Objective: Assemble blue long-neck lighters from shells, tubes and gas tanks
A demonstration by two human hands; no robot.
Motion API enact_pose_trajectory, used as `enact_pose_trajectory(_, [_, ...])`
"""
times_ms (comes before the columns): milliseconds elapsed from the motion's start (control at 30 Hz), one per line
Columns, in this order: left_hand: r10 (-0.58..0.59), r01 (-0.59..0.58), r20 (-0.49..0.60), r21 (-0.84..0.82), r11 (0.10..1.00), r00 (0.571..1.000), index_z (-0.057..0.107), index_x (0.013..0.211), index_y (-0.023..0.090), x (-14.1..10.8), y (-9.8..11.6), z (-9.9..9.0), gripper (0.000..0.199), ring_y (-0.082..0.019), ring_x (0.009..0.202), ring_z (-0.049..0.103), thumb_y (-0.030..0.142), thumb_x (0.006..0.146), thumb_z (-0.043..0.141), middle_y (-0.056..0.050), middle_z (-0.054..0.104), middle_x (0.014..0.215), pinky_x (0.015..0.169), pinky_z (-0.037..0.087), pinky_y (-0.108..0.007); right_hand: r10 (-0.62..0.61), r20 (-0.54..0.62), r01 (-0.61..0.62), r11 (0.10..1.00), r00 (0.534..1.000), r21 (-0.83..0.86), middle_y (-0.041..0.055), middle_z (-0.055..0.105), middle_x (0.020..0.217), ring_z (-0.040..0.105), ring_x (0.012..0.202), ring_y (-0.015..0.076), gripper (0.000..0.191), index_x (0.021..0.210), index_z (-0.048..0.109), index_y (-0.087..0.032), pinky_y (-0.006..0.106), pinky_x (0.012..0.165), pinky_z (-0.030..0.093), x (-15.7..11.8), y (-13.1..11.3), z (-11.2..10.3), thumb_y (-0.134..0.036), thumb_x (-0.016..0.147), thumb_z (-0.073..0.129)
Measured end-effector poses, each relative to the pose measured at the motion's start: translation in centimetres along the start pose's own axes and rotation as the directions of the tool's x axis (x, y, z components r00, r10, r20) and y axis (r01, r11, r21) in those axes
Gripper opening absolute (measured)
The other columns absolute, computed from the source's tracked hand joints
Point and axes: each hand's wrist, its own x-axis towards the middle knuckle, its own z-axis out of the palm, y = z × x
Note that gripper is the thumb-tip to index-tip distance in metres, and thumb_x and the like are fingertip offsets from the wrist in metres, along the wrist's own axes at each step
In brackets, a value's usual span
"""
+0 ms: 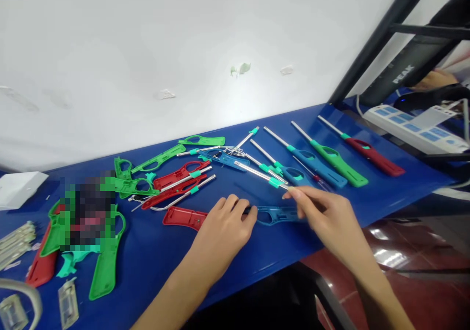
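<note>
Currently the right hand pinches the lower end of a metal tube with a teal tab, holding it at a slant just above a blue shell half that lies on the blue desk. The left hand is apart from the right, fingers curled over the left end of the blue shell half; whether they grip it I cannot tell. Just left of that shell half, partly under the left hand, is a red shell half. Behind it lie loose wires and more tubes. Beyond its right end, two blue lighters, a green lighter and a red lighter lie in a slanted row, a slim screwdriver between the blue pair. Well left of it are green shell halves; far to its right, a white power strip and another person's hand.
</note>
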Motion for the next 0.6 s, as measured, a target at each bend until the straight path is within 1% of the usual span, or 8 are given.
enact_pose_trajectory(67, [-0.067, 0.068, -0.061, 0.019, 0.997, 0.996, 0.067, 0.136, 0.013, -1.4, 0.9, -0.2, 0.047, -0.033, 0.110, 0.064, -0.001, 0.093, 0.055, -0.015, 0.073, 0.123, 0.090, 0.060, -0.048, 0.027, -0.005, -0.027, 0.999, 1.000, 0.019, -0.0010, 0.059, 0.062, 0.052, 0.052, 0.0144, 0.046, 0.094, 0.082, -0.023, 0.028, 0.049, 0.039, -0.5, 0.3, -0.5, -0.061, 0.103, 0.059])
enact_pose_trajectory(133, [-0.173, 0.178, -0.140, 0.025, 0.984, 0.975, 0.066, 0.139, 0.013, -3.1, 1.1, -0.2, 0.040, -0.037, 0.120, 0.060, 0.009, 0.100, 0.057, -0.019, 0.069, 0.132, 0.095, 0.058, -0.054, 0.040, -0.002, -0.040, 0.999, 0.999, 0.032, -0.0011, 0.058, 0.061, 0.048, 0.050, 0.0133, 0.048, 0.095, 0.082, -0.022, 0.028, 0.046, 0.035, -0.7, 0.6, -0.9, -0.063, 0.102, 0.058])
enact_pose_trajectory(233, [-0.299, 0.309, -0.203, 0.021, 0.951, 0.932, 0.070, 0.134, 0.018, -5.6, 0.1, 0.2, 0.033, -0.041, 0.123, 0.057, 0.018, 0.103, 0.060, -0.020, 0.063, 0.139, 0.095, 0.057, -0.061, 0.036, 0.009, -0.036, 0.999, 0.999, 0.039, -0.0011, 0.057, 0.061, 0.046, 0.049, 0.0129, 0.050, 0.095, 0.082, -0.021, 0.028, 0.047, 0.035, -0.6, 0.8, -1.4, -0.064, 0.101, 0.059])
enact_pose_trajectory(333, [-0.356, 0.367, -0.219, 0.011, 0.930, 0.909, 0.072, 0.130, 0.019, -7.2, -1.7, 0.6, 0.029, -0.039, 0.115, 0.062, 0.020, 0.105, 0.059, -0.019, 0.066, 0.130, 0.091, 0.059, -0.061, 0.023, 0.044, -0.024, 0.999, 0.999, 0.034, -0.0008, 0.058, 0.061, 0.048, 0.050, 0.0132, 0.050, 0.095, 0.082, -0.021, 0.028, 0.048, 0.036, -0.4, 0.7, -1.6, -0.064, 0.102, 0.058])
enact_pose_trajectory(400, [-0.384, 0.398, -0.237, 0.011, 0.917, 0.892, 0.071, 0.131, 0.018, -7.6, -2.5, 0.5, 0.029, -0.040, 0.113, 0.064, 0.019, 0.105, 0.058, -0.019, 0.067, 0.127, 0.089, 0.059, -0.062, 0.007, 0.079, -0.009, 1.000, 0.997, 0.029, -0.0010, 0.058, 0.061, 0.047, 0.050, 0.0131, 0.050, 0.094, 0.082, -0.021, 0.028, 0.049, 0.036, -0.3, 0.5, -1.3, -0.064, 0.102, 0.058])
enact_pose_trajectory(467, [-0.405, 0.423, -0.278, 0.009, 0.906, 0.871, 0.069, 0.132, 0.018, -7.6, -2.5, 0.0, 0.029, -0.042, 0.116, 0.063, 0.017, 0.105, 0.057, -0.019, 0.068, 0.128, 0.091, 0.056, -0.066, -0.015, 0.125, 0.013, 1.000, 0.992, 0.021, -0.0016, 0.058, 0.060, 0.046, 0.049, 0.0128, 0.049, 0.094, 0.082, -0.021, 0.028, 0.049, 0.035, -0.2, 0.3, -0.9, -0.063, 0.103, 0.057])
enact_pose_trajectory(533, [-0.405, 0.425, -0.328, -0.013, 0.905, 0.853, 0.066, 0.133, 0.019, -7.0, -1.6, -0.7, 0.031, -0.041, 0.120, 0.063, 0.014, 0.104, 0.059, -0.019, 0.067, 0.130, 0.098, 0.054, -0.065, -0.044, 0.181, 0.043, 0.999, 0.983, 0.008, -0.0020, 0.059, 0.060, 0.046, 0.050, 0.0127, 0.049, 0.091, 0.082, -0.022, 0.028, 0.050, 0.035, 0.0, -0.1, -0.5, -0.062, 0.104, 0.056])
enact_pose_trajectory(600, [-0.377, 0.387, -0.356, -0.047, 0.921, 0.855, 0.064, 0.136, 0.020, -6.1, -0.4, -1.3, 0.033, -0.035, 0.124, 0.063, 0.013, 0.103, 0.061, -0.016, 0.066, 0.133, 0.107, 0.053, -0.059, -0.077, 0.243, 0.080, 0.997, 0.967, -0.003, -0.0023, 0.059, 0.060, 0.049, 0.053, 0.0130, 0.048, 0.089, 0.082, -0.023, 0.028, 0.053, 0.035, 0.2, -0.4, -0.1, -0.059, 0.105, 0.056])
